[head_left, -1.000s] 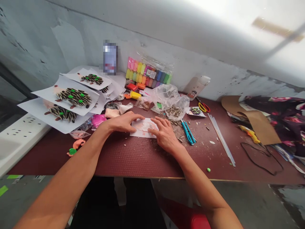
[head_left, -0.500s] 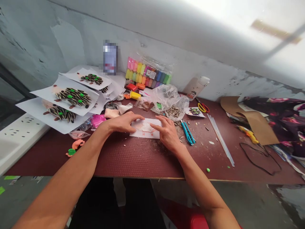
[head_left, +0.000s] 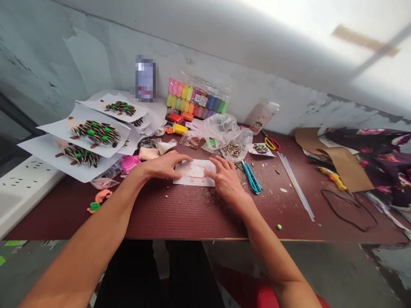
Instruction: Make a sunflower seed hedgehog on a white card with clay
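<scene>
A small white sheet of paper [head_left: 192, 181] lies on the table between my hands, with an orange outline of a four-legged animal drawn on it. At the paper's left edge is my left hand [head_left: 165, 166], its thumb and fingers apart. My right hand [head_left: 226, 177] rests over the right edge with its fingers spread, covering part of the sheet. Neither hand has anything gripped. Just beyond the right hand are a plastic bag of striped sunflower seeds [head_left: 231, 149] and a teal box cutter [head_left: 252, 177].
Seed-covered hedgehog pictures [head_left: 96, 131] are stacked at left beside a white power strip [head_left: 24, 179]. Behind stand a pack of coloured clay [head_left: 195, 100] and a white bottle [head_left: 265, 117]. Rightward lie scissors [head_left: 272, 142], clear glue sticks [head_left: 295, 186] and a yellow glue gun [head_left: 334, 179].
The view has shifted slightly. More of the drawing shows as the right fingers have moved a little; both hands stay at the paper's sides.
</scene>
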Demonstrator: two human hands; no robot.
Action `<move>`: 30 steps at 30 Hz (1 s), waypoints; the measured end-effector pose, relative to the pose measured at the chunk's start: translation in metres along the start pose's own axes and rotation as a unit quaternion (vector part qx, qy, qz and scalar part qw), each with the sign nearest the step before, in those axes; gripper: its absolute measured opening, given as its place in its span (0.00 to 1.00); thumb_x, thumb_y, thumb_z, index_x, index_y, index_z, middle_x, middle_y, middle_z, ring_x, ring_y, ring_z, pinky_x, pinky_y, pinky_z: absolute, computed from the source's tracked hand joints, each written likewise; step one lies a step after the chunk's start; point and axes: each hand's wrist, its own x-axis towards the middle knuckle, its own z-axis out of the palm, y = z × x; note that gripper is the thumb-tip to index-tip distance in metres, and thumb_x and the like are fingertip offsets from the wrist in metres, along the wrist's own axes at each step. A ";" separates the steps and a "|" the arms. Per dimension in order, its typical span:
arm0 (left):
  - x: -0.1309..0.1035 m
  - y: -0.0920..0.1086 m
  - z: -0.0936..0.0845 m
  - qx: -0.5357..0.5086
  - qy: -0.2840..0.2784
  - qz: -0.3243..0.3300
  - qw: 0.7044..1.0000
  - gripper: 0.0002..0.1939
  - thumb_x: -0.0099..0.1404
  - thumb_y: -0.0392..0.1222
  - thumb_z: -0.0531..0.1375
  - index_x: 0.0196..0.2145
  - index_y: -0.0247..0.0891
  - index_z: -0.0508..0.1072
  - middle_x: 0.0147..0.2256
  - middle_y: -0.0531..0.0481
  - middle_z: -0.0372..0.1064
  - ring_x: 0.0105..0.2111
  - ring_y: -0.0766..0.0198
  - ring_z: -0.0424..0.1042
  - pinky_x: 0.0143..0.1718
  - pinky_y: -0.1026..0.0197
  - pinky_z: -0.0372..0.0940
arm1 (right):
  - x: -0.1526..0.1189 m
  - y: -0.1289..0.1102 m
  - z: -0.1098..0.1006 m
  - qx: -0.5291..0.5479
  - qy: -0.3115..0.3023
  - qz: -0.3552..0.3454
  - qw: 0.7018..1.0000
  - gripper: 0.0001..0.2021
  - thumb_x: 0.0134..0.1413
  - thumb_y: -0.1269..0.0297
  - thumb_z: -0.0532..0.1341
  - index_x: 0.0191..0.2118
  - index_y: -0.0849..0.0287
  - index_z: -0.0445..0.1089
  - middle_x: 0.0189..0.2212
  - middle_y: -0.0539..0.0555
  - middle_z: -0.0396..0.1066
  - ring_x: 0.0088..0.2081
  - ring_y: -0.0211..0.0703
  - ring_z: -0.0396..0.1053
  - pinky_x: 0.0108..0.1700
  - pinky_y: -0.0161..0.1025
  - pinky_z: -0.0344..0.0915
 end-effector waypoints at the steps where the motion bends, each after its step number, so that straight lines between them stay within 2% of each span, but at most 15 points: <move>1: 0.000 -0.001 0.000 0.001 0.000 -0.001 1.000 0.39 0.53 0.39 0.58 0.64 0.39 0.61 0.51 0.44 0.68 0.50 0.53 0.66 0.52 0.57 0.62 | -0.001 0.002 0.003 0.013 0.014 0.005 1.000 0.20 0.60 0.76 0.56 0.50 0.50 0.77 0.62 0.59 0.63 0.64 0.56 0.54 0.60 0.56 0.54; 4: 0.002 -0.003 0.002 0.005 0.000 -0.005 1.000 0.39 0.53 0.40 0.58 0.64 0.39 0.61 0.51 0.44 0.68 0.50 0.53 0.66 0.51 0.58 0.62 | -0.004 0.006 0.010 0.051 0.087 0.037 0.994 0.21 0.60 0.78 0.53 0.49 0.51 0.77 0.59 0.58 0.66 0.60 0.51 0.59 0.59 0.52 0.58; 6: 0.002 -0.003 0.002 0.007 0.000 -0.006 1.000 0.39 0.53 0.40 0.58 0.64 0.39 0.62 0.52 0.44 0.68 0.50 0.53 0.66 0.51 0.58 0.63 | -0.006 0.006 0.011 0.055 0.116 0.040 0.991 0.21 0.61 0.78 0.53 0.49 0.50 0.77 0.58 0.58 0.66 0.60 0.50 0.59 0.59 0.51 0.58; 8: 0.002 -0.002 0.002 0.008 0.000 -0.004 1.000 0.39 0.53 0.39 0.58 0.64 0.38 0.62 0.53 0.44 0.68 0.50 0.53 0.66 0.51 0.58 0.62 | -0.006 0.004 0.010 0.044 0.103 0.015 0.994 0.21 0.60 0.78 0.54 0.49 0.49 0.77 0.60 0.57 0.65 0.62 0.51 0.57 0.60 0.52 0.57; 11: 0.001 0.000 0.001 0.010 0.000 -0.001 1.000 0.39 0.53 0.39 0.58 0.64 0.38 0.62 0.54 0.44 0.68 0.50 0.53 0.66 0.51 0.58 0.62 | -0.006 -0.002 0.006 0.017 0.044 -0.031 0.998 0.21 0.59 0.77 0.57 0.52 0.46 0.75 0.63 0.57 0.61 0.64 0.53 0.53 0.61 0.54 0.55; 14: 0.001 0.000 0.000 0.010 -0.003 -0.001 1.000 0.39 0.53 0.39 0.58 0.65 0.38 0.61 0.54 0.44 0.68 0.51 0.53 0.66 0.51 0.58 0.62 | -0.006 -0.004 0.005 -0.009 0.012 -0.043 0.999 0.21 0.60 0.74 0.58 0.53 0.45 0.74 0.64 0.56 0.60 0.65 0.54 0.52 0.62 0.55 0.52; 18: 0.001 0.001 0.000 0.014 -0.005 -0.003 1.000 0.39 0.53 0.39 0.58 0.65 0.38 0.61 0.54 0.43 0.67 0.51 0.53 0.66 0.51 0.58 0.62 | -0.006 -0.004 0.006 -0.022 0.014 -0.032 0.999 0.18 0.61 0.72 0.59 0.52 0.46 0.75 0.63 0.57 0.61 0.65 0.54 0.52 0.61 0.55 0.51; 23: 0.001 0.002 0.000 0.020 -0.002 -0.004 1.000 0.39 0.53 0.38 0.58 0.64 0.38 0.61 0.54 0.44 0.67 0.51 0.54 0.66 0.52 0.59 0.62 | -0.006 -0.001 0.006 -0.011 0.022 -0.007 1.000 0.19 0.61 0.74 0.58 0.51 0.46 0.76 0.62 0.57 0.64 0.64 0.53 0.54 0.60 0.53 0.52; 30: 0.001 0.003 0.000 0.019 0.001 0.000 1.000 0.39 0.53 0.37 0.58 0.64 0.37 0.62 0.54 0.44 0.68 0.52 0.54 0.65 0.53 0.59 0.61 | -0.006 0.009 0.013 0.072 0.072 -0.004 0.995 0.20 0.59 0.79 0.56 0.45 0.48 0.79 0.58 0.56 0.67 0.61 0.50 0.59 0.60 0.52 0.57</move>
